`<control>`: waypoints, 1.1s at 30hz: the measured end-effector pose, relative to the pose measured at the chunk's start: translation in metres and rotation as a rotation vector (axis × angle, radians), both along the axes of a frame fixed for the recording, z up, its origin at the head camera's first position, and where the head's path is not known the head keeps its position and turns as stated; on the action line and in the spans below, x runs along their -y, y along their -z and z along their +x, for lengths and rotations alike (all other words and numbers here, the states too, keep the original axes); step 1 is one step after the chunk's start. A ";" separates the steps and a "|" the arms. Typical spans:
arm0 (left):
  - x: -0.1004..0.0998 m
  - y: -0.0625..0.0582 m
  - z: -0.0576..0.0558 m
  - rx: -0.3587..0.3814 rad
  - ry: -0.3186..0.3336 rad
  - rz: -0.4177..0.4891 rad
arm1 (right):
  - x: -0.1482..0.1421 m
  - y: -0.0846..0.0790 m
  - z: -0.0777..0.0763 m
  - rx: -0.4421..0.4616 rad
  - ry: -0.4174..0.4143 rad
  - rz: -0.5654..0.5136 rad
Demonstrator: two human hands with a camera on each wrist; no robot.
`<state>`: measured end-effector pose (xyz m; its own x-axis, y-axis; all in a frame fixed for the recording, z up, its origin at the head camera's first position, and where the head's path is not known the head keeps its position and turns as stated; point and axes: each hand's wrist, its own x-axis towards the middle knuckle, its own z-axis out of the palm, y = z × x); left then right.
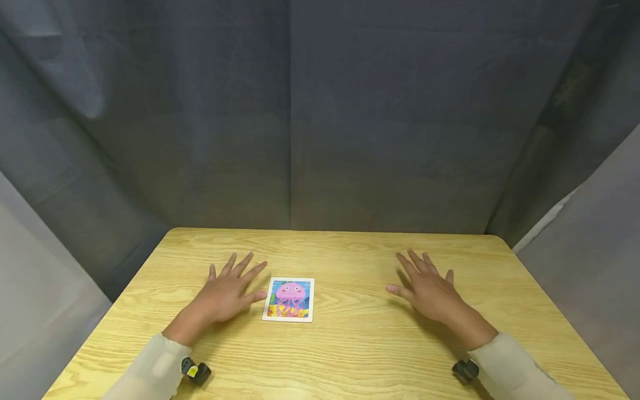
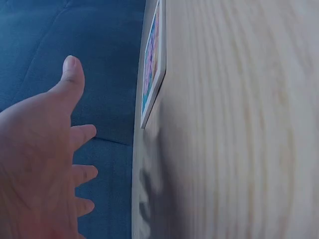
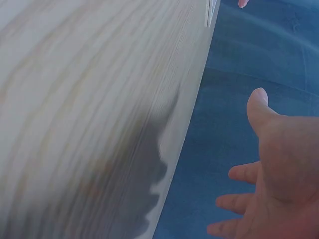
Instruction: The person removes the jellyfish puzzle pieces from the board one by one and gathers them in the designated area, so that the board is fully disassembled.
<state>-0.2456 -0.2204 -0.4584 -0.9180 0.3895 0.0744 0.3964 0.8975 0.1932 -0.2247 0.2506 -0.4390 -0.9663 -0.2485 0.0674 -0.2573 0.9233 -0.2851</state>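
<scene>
A square picture puzzle (image 1: 289,300) with a white border lies flat on the wooden table, showing a pink jellyfish over a blue and yellow sea floor. My left hand (image 1: 227,294) hovers just left of it, fingers spread, the thumb tip close to its left edge in the head view. In the left wrist view the same picture puzzle (image 2: 153,69) appears edge-on beyond the raised thumb. Over the right half of the table floats my right hand (image 1: 427,289), its fingers spread and holding nothing. Shadows of both hands fall on the wood below them.
The light wooden table (image 1: 350,355) has rounded far corners. Behind it hangs a dark grey curtain (image 1: 380,122), with pale panels (image 1: 595,266) at either side. Small dark devices (image 1: 466,371) sit at both wrists, beside the light sleeves (image 1: 510,366).
</scene>
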 end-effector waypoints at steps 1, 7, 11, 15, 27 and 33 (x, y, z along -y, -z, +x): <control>0.000 0.000 0.000 0.004 0.004 0.001 | 0.001 0.000 0.000 -0.001 -0.002 0.002; -0.003 0.002 0.005 0.031 0.030 0.018 | 0.006 0.000 0.000 -0.004 -0.003 0.002; -0.005 0.005 0.009 0.042 0.054 0.017 | 0.011 0.000 0.000 -0.005 -0.004 0.003; -0.007 0.007 0.014 0.058 0.088 0.018 | 0.016 -0.001 -0.002 -0.006 -0.019 0.001; -0.009 0.011 0.024 0.114 0.176 0.035 | 0.035 -0.001 -0.006 0.005 -0.070 -0.039; -0.008 0.010 0.029 0.149 0.210 0.039 | 0.045 0.000 -0.005 0.018 -0.084 -0.053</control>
<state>-0.2164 -0.2120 -0.4679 -0.8193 0.5722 -0.0369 0.5380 0.7893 0.2959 -0.2300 0.2055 -0.4387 -0.9435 -0.3248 0.0651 -0.3271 0.8823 -0.3384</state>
